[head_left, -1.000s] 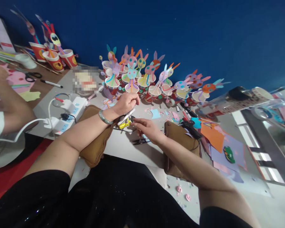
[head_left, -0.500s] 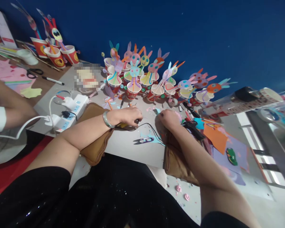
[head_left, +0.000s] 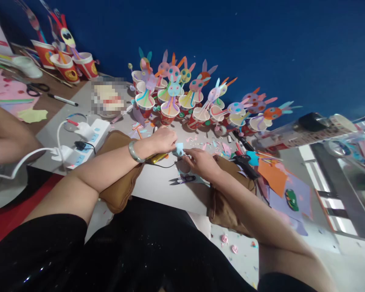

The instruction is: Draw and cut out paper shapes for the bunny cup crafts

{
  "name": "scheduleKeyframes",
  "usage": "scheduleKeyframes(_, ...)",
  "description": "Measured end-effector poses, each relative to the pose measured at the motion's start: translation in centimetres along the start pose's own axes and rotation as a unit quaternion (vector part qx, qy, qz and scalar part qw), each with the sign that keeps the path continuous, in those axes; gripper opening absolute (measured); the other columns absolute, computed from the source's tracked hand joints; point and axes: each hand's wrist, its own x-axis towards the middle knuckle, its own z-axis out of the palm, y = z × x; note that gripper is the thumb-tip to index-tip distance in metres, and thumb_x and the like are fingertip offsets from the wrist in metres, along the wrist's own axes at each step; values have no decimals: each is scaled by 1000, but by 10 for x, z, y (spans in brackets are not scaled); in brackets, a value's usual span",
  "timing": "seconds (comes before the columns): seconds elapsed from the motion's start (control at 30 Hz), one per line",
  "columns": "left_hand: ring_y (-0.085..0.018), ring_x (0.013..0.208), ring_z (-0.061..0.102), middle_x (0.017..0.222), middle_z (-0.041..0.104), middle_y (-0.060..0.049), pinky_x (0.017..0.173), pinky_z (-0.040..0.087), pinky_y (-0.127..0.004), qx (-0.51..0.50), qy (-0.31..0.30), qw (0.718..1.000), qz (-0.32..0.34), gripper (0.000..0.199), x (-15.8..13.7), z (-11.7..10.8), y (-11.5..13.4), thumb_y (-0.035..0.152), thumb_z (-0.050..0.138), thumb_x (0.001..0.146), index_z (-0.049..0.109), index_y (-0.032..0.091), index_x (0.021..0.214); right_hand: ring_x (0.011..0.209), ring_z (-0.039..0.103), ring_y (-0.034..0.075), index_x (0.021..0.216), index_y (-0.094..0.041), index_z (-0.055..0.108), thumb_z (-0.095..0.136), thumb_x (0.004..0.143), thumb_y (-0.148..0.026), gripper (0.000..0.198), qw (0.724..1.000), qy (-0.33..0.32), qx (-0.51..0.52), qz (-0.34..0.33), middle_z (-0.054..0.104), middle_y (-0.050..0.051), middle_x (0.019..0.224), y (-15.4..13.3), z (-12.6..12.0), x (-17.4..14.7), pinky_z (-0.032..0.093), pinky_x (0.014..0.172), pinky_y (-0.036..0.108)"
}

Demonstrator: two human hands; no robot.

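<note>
As the right hand point(head_left: 203, 163) touches blue paper point(head_left: 179, 148), slim pointed snips point(head_left: 183, 180)

Both arms reach forward over the worktop point(head_left: 158, 190), bare and bent at the elbows, and from here I see them converge. The left hand point(head_left: 164, 139) is curled, its back upward, fingertips hard to make out. The right hand point(head_left: 202, 163) sits a little closer to the body, fingers loosely bent and pointing at the left, a narrow gap between them.
</note>
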Motion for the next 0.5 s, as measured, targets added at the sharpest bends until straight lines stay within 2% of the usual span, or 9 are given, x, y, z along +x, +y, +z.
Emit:
scheduleKeyframes(0.07,-28,97,67,98,74,-16,84,44,-39,3,7,1000,-24,26,1,-3,2,16,50,82,74,11,93,115,64,31,134,-15,63,44,101,-34,43,998,48,-12,-29,71,17,124,5,11,5,50,98,42)
scheduleKeyframes(0.17,-26,99,66,102,73,-15,86,44,-37,-10,12,999,39,27,1,-1,2,13,49,83,72,11,97,136,51,35,141,-12,55,43,101,-39,50,995,78,-36,-42,57,20,145,26,22,19,42,112,51)
scheduleKeyframes(0.27,-24,96,66,101,72,-14,85,45,-35,-27,7,992,123,23,1,4,3,16,50,86,71,13,94,147,40,36,148,-14,48,44,99,-56,64,998,17,-44,-40,46,18,157,48,27,30,34,119,57)
scheduleKeyframes(0.37,-23,92,65,92,72,-11,85,45,-35,-33,1,987,160,21,1,9,2,17,50,88,71,14,89,150,36,36,152,-13,42,41,95,-67,78,998,-35,-53,-8,40,20,161,62,28,25,26,123,57)
scheduleKeyframes(0.5,-21,86,65,85,72,-9,83,45,-34,-34,-11,985,167,20,3,13,-1,18,51,89,71,15,86,145,42,39,144,-13,51,37,94,-72,79,996,-59,-51,50,49,21,154,84,21,6,21,123,58)
